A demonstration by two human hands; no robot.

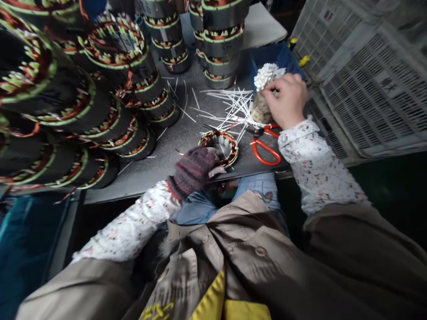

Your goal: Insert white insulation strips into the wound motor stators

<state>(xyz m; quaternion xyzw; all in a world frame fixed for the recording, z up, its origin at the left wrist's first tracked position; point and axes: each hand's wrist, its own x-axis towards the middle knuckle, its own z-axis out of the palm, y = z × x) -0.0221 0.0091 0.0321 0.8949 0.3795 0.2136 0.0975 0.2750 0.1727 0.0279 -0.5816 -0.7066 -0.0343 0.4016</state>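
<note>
My left hand (195, 171), in a dark knitted glove, grips the near left rim of a motor stator (232, 144) with copper windings at the table's front edge. Its fingers reach over into the ring. Bare and pinched, my right hand (287, 98) is at the side of an upright bundle of white strips (268, 76), which is wrapped in something brownish. What the fingertips hold, if anything, is hidden. Orange-handled scissors (267, 152) lie between the stator and my right forearm. Loose white strips (233, 109) are scattered just behind the stator.
Tall stacks of stators (133, 84) crowd the left and back of the dark table (187, 98). A blue bin (248, 62) stands behind the bundle. Grey plastic crates (376, 80) rise on the right. White sheet material (267, 26) lies at the back.
</note>
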